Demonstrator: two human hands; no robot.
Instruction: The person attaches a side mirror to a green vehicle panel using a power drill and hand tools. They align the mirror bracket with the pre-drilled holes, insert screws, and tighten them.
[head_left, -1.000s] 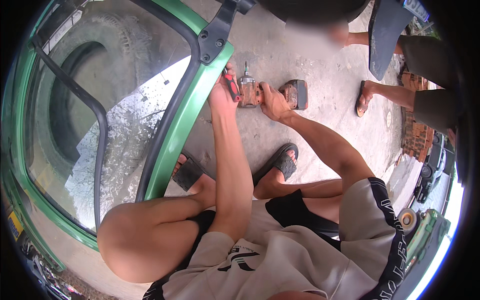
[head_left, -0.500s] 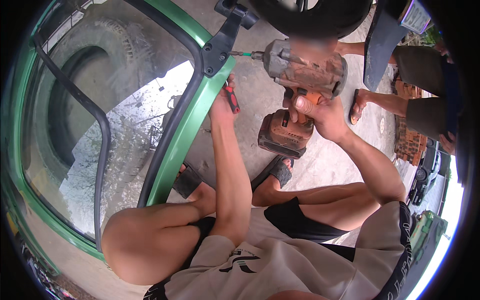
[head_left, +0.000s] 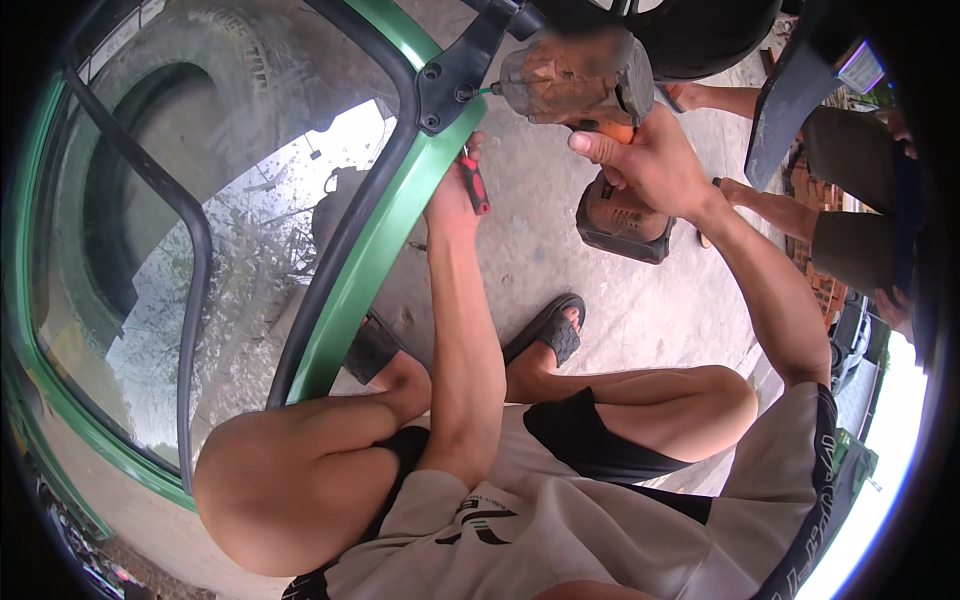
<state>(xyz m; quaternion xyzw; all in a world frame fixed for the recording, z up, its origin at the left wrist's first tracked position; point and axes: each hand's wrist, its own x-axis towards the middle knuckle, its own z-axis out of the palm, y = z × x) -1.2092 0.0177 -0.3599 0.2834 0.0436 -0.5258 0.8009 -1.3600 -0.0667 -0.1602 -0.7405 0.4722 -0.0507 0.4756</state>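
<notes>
My right hand (head_left: 655, 165) is wrapped round the grip of a worn orange cordless impact driver (head_left: 580, 80), its battery hanging below. The driver lies sideways, and its thin bit with a green band reaches a screw in the black bracket (head_left: 447, 85). That bracket sits on the corner of a green-framed glass door (head_left: 395, 225). My left hand (head_left: 455, 205) is closed at the frame's edge, just under the bracket. It holds a screwdriver with a red and black handle (head_left: 474, 188); the fingers are partly hidden by the frame.
A large tire (head_left: 110, 200) shows through the glass, and a black wheel (head_left: 710, 35) stands beyond the driver. Another person's legs (head_left: 770, 210) are at the right, near stacked bricks (head_left: 815, 265). My knees and sandalled feet flank the concrete floor (head_left: 510, 260).
The impact driver has moved up and left in my right hand, and its bit now meets the bracket's screw. My left hand stays by the frame with the screwdriver.
</notes>
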